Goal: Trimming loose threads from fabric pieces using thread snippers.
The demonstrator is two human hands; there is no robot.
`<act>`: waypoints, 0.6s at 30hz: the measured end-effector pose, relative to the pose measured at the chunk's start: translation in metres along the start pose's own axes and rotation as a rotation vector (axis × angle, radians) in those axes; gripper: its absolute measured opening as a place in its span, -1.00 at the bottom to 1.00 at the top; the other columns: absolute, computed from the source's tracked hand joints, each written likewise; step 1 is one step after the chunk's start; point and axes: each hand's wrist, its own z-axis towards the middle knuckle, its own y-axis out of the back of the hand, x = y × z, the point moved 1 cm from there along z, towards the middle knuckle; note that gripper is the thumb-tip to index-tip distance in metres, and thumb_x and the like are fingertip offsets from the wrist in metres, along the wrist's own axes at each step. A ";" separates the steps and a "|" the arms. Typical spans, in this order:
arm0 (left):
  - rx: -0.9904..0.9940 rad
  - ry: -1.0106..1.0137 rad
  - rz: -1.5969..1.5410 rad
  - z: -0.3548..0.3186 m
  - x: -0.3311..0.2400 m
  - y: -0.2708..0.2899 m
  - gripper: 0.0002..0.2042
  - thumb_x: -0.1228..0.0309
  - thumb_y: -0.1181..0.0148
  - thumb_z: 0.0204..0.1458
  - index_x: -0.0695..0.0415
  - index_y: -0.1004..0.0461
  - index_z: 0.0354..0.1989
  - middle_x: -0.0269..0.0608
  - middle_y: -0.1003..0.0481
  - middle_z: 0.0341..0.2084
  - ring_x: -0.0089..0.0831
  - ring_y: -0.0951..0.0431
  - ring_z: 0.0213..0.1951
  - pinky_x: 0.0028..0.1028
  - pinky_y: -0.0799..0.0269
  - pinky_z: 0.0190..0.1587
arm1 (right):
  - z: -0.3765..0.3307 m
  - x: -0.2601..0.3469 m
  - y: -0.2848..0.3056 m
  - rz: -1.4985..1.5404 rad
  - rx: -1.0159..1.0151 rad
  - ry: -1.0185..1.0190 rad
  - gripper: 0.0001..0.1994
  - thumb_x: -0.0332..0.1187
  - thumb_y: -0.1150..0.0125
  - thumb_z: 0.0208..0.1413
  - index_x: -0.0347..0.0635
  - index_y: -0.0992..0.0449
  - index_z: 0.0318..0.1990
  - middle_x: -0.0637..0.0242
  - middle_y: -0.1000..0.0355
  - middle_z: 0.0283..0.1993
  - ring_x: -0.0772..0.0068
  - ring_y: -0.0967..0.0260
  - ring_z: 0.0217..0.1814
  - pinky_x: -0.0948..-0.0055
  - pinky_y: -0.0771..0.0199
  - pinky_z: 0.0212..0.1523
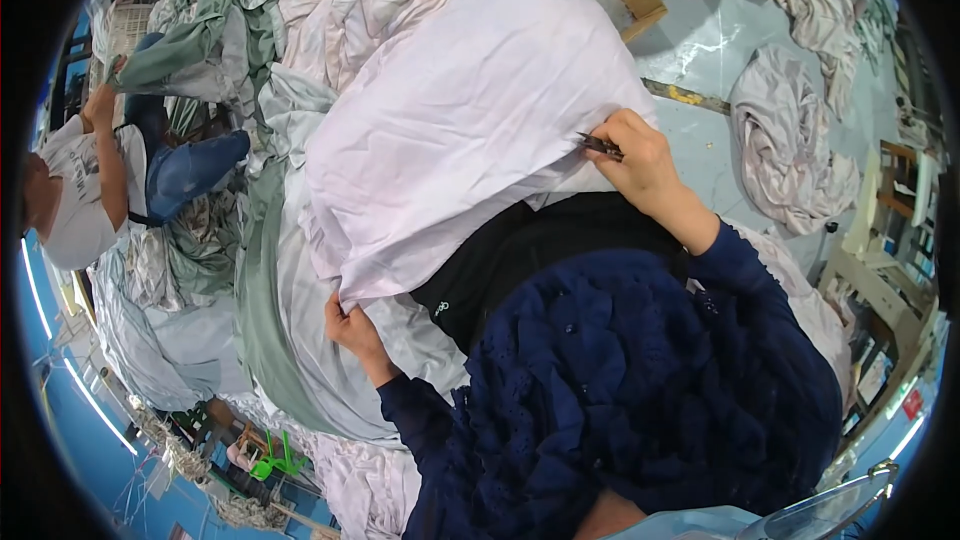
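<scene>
A big crumpled white sheet (470,120) – soft, smooth cotton-looking cloth – is draped over the person's lap on a heap of pale laundry (300,340). The left hand (352,328) pinches its lower corner tight, and the right hand (640,155) is closed around small dark metal snips (600,146) at its edge.

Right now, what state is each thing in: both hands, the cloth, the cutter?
left hand: shut, pinching the white cloth's lower corner
right hand: shut on the small cutter, at the cloth's right edge
white cloth: spread taut between both hands
small cutter: tip against the cloth edge; open or closed unclear
</scene>
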 end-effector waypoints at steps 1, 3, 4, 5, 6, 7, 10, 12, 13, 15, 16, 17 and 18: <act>0.001 0.000 -0.001 0.000 0.001 -0.001 -0.87 0.58 -0.09 0.05 0.35 -0.51 -0.26 -0.35 -0.47 -0.48 -0.61 -0.36 -0.41 -0.59 -0.31 -0.32 | 0.000 -0.002 -0.002 0.009 -0.009 -0.006 -0.79 -0.57 -0.37 -0.19 -0.29 -0.46 -0.36 0.22 -0.35 -0.38 0.20 -0.36 -0.46 0.37 -0.37 -0.44; 0.012 0.057 -0.009 0.001 0.003 -0.003 -0.88 0.56 -0.15 0.05 0.34 -0.51 -0.27 -0.23 -0.53 -0.44 -0.52 -0.46 -0.36 -0.52 -0.39 -0.23 | 0.000 -0.004 -0.002 0.018 -0.019 -0.014 -0.80 -0.59 -0.34 -0.18 -0.30 -0.44 -0.38 0.21 -0.35 -0.40 0.20 -0.34 -0.47 0.37 -0.36 -0.44; 0.014 0.056 -0.010 0.002 0.004 -0.003 -0.88 0.56 -0.15 0.05 0.34 -0.51 -0.27 -0.23 -0.53 -0.44 -0.52 -0.46 -0.36 -0.52 -0.39 -0.23 | 0.001 -0.004 0.000 0.040 -0.013 -0.012 -0.82 -0.61 -0.32 -0.17 -0.29 -0.43 -0.39 0.22 -0.35 -0.41 0.24 -0.34 -0.48 0.39 -0.34 -0.45; 0.018 0.055 -0.002 0.002 0.004 -0.004 -0.88 0.56 -0.15 0.05 0.34 -0.51 -0.27 -0.23 -0.53 -0.43 -0.52 -0.46 -0.36 -0.52 -0.40 -0.22 | 0.001 -0.004 0.001 0.062 -0.007 -0.010 -0.83 -0.62 -0.29 -0.15 -0.29 -0.42 -0.40 0.23 -0.35 -0.42 0.28 -0.33 -0.49 0.42 -0.33 -0.46; 0.020 0.055 0.006 0.003 0.004 -0.004 -0.88 0.55 -0.15 0.06 0.34 -0.52 -0.26 -0.23 -0.54 -0.43 -0.52 -0.46 -0.36 -0.52 -0.40 -0.22 | -0.002 -0.007 0.002 0.061 -0.007 -0.011 -0.83 -0.62 -0.29 -0.15 -0.29 -0.42 -0.40 0.23 -0.35 -0.42 0.28 -0.33 -0.49 0.42 -0.33 -0.46; 0.022 0.055 0.006 0.003 0.004 -0.004 -0.88 0.55 -0.15 0.06 0.34 -0.52 -0.26 -0.23 -0.54 -0.43 -0.52 -0.46 -0.36 -0.52 -0.40 -0.22 | -0.006 -0.012 0.005 0.107 -0.021 -0.053 -0.84 -0.62 -0.29 -0.12 -0.28 -0.42 -0.40 0.27 -0.34 -0.44 0.37 -0.31 -0.49 0.46 -0.30 -0.47; 0.021 0.090 0.009 0.003 0.005 -0.004 -0.88 0.55 -0.14 0.06 0.33 -0.52 -0.26 -0.24 -0.54 -0.43 -0.52 -0.46 -0.36 -0.52 -0.40 -0.22 | -0.019 -0.020 0.019 0.130 -0.100 -0.132 -0.86 -0.61 -0.28 -0.07 -0.25 -0.42 -0.39 0.34 -0.33 -0.47 0.53 -0.26 -0.50 0.54 -0.25 -0.49; 0.004 0.041 0.010 0.003 0.004 -0.005 -0.85 0.62 -0.05 0.00 0.34 -0.50 -0.26 -0.38 -0.45 -0.50 -0.63 -0.31 -0.45 -0.60 -0.25 -0.38 | -0.024 -0.027 0.032 0.105 -0.167 -0.169 -0.87 -0.60 -0.27 -0.04 -0.23 -0.42 -0.38 0.39 -0.32 -0.48 0.60 -0.24 -0.50 0.58 -0.23 -0.49; 0.007 0.040 0.009 0.003 0.003 -0.005 -0.85 0.62 -0.05 0.00 0.34 -0.50 -0.26 -0.38 -0.45 -0.50 -0.63 -0.31 -0.45 -0.60 -0.25 -0.38 | -0.023 -0.032 0.039 0.055 -0.238 -0.164 -0.87 -0.59 -0.28 -0.03 -0.22 -0.43 -0.38 0.41 -0.33 -0.48 0.63 -0.23 -0.50 0.60 -0.22 -0.50; 0.023 0.028 0.019 0.002 -0.001 -0.005 -0.84 0.62 -0.05 -0.01 0.35 -0.50 -0.26 -0.38 -0.43 -0.51 -0.63 -0.30 -0.46 -0.60 -0.23 -0.39 | -0.021 -0.046 0.055 0.003 -0.312 -0.161 -0.87 -0.58 -0.28 -0.01 -0.22 -0.43 -0.37 0.43 -0.33 -0.47 0.66 -0.22 -0.51 0.63 -0.21 -0.50; 0.026 0.028 0.017 0.002 0.001 -0.005 -0.84 0.62 -0.05 -0.01 0.35 -0.50 -0.26 -0.38 -0.43 -0.51 -0.63 -0.30 -0.46 -0.60 -0.23 -0.39 | -0.018 -0.054 0.063 0.025 -0.350 -0.207 -0.88 -0.58 -0.29 -0.01 -0.21 -0.44 -0.37 0.44 -0.34 -0.46 0.66 -0.22 -0.51 0.64 -0.21 -0.50; 0.028 0.034 0.019 0.003 0.002 -0.006 -0.84 0.62 -0.05 -0.01 0.35 -0.50 -0.26 -0.38 -0.44 -0.51 -0.63 -0.31 -0.46 -0.60 -0.24 -0.38 | -0.016 -0.056 0.069 0.048 -0.388 -0.253 -0.88 -0.58 -0.29 0.00 -0.20 -0.45 -0.37 0.44 -0.36 -0.46 0.66 -0.22 -0.52 0.65 -0.22 -0.51; 0.026 0.040 0.024 0.002 0.003 -0.006 -0.84 0.62 -0.05 -0.01 0.35 -0.50 -0.26 -0.38 -0.45 -0.51 -0.63 -0.32 -0.45 -0.60 -0.25 -0.37 | -0.013 -0.050 0.072 0.050 -0.387 -0.253 -0.88 -0.58 -0.29 0.00 -0.20 -0.45 -0.37 0.44 -0.36 -0.46 0.66 -0.22 -0.52 0.65 -0.22 -0.51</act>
